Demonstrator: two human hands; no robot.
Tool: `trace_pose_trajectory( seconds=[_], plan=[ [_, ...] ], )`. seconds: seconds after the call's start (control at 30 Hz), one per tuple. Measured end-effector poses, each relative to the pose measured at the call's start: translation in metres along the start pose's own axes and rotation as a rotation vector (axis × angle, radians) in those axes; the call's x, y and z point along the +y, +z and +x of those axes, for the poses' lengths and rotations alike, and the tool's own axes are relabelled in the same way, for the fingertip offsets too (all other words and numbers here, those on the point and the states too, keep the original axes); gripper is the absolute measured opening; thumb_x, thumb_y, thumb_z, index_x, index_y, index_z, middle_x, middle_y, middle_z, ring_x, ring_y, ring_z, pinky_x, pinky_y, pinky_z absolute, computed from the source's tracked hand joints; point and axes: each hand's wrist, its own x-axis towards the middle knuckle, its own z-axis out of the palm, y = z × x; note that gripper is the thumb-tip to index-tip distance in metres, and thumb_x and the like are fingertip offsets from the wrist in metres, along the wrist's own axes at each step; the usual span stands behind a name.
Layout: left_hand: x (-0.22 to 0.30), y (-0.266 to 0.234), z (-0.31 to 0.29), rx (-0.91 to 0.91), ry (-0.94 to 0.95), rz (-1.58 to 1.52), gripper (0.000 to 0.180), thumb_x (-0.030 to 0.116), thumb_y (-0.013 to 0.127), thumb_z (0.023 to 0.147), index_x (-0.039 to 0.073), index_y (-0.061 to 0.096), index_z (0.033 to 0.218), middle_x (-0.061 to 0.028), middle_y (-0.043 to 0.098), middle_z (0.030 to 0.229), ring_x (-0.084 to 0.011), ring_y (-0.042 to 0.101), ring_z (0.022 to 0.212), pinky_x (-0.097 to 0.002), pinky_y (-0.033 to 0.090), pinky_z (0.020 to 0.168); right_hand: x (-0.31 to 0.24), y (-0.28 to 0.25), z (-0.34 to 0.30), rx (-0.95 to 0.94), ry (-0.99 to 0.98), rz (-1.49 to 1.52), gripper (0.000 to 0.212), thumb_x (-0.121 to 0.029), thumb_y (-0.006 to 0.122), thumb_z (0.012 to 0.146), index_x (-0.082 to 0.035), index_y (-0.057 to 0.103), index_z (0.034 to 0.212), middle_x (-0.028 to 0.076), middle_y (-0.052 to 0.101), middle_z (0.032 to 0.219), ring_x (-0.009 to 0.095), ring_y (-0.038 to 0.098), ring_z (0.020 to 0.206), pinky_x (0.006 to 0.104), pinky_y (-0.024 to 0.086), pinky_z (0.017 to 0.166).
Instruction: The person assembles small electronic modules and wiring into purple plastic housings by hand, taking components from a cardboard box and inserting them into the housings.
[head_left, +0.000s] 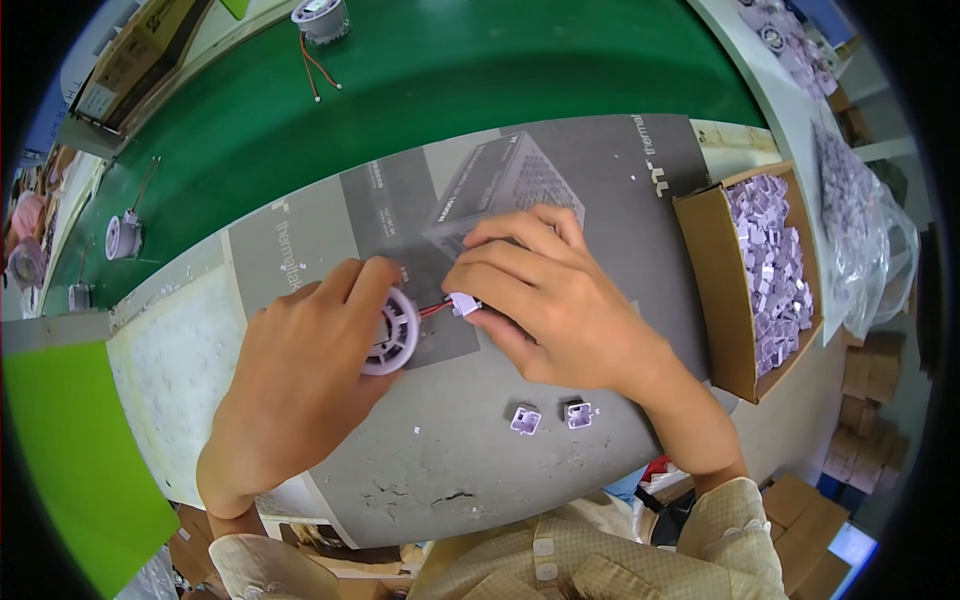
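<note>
My left hand (310,375) grips a round white plastic housing (402,335) with slots around its ring, tilted so its open face points right. Red and dark wires (434,309) run from the housing to a small white plastic part (464,303). Between thumb and fingers, my right hand (560,305) pinches that small part. My fingers hide some of both pieces. Nearer to me on the grey mat (440,450) lie two small square white plastic caps (526,419), the right one (578,413) with something dark at its top.
At the right, a cardboard box (725,310) holds a heap of small white plastic pieces (770,270). Beyond the mat runs a green conveyor belt (420,110), carrying wired round housings (322,20) (124,236). Plastic bags (860,220) lie past the box; a carton (140,65) stands far left.
</note>
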Motion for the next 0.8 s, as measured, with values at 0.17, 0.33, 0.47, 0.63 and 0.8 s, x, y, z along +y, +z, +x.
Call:
trace_pose_trajectory(
  seconds=[0.17,0.33,0.47,0.63,0.8],
  plan=[
    [-0.001,-0.005,0.009,0.037,0.085,-0.195,0.068,0.013,0.091,0.058,0.007,0.060,0.119,-0.0136,0.069,0.105,-0.0338,0.069,0.089,-0.0373,0.057,0.075,-0.004,-0.006,0.002,0.089,0.028,0.152,0.032,-0.002,0.074,0.077,-0.005,0.064,0.107,0.009,0.065,0.100,0.029,0.061,0.101,0.0433,0.041,0.094],
    [-0.009,-0.018,0.012,-0.082,0.127,-0.433,0.067,0.017,0.093,0.059,0.004,0.063,0.118,-0.0107,0.071,0.102,-0.0227,0.072,0.089,-0.0330,0.059,0.075,-0.003,-0.014,0.004,0.143,0.058,0.381,0.030,-0.001,0.076,0.077,-0.004,0.067,0.105,0.010,0.069,0.099,0.030,0.065,0.089,0.0383,0.047,0.084],
    [-0.009,-0.012,0.015,-0.007,0.199,-0.528,0.063,0.019,0.092,0.061,0.004,0.063,0.115,-0.0111,0.071,0.097,-0.0267,0.070,0.085,-0.0351,0.058,0.073,-0.005,-0.016,0.005,0.187,0.117,0.512,0.028,0.000,0.077,0.076,-0.003,0.068,0.102,0.010,0.069,0.096,0.029,0.065,0.087,0.0366,0.051,0.080],
    [-0.005,-0.014,0.015,-0.016,0.164,-0.495,0.069,0.018,0.094,0.060,0.003,0.064,0.120,-0.0085,0.070,0.104,-0.0188,0.070,0.090,-0.0325,0.060,0.077,-0.006,-0.015,0.005,0.213,0.121,0.593,0.023,0.002,0.077,0.078,-0.001,0.070,0.100,0.011,0.070,0.096,0.023,0.066,0.086,0.0324,0.055,0.077],
    [-0.007,-0.010,0.016,0.089,0.238,-0.486,0.070,0.017,0.094,0.058,0.002,0.065,0.120,-0.0087,0.071,0.105,-0.0179,0.070,0.090,-0.0307,0.060,0.075,-0.011,-0.012,0.005,0.303,0.196,0.765,0.023,0.004,0.078,0.078,0.000,0.071,0.100,0.012,0.069,0.095,0.020,0.067,0.087,0.0304,0.056,0.076]
  ],
)
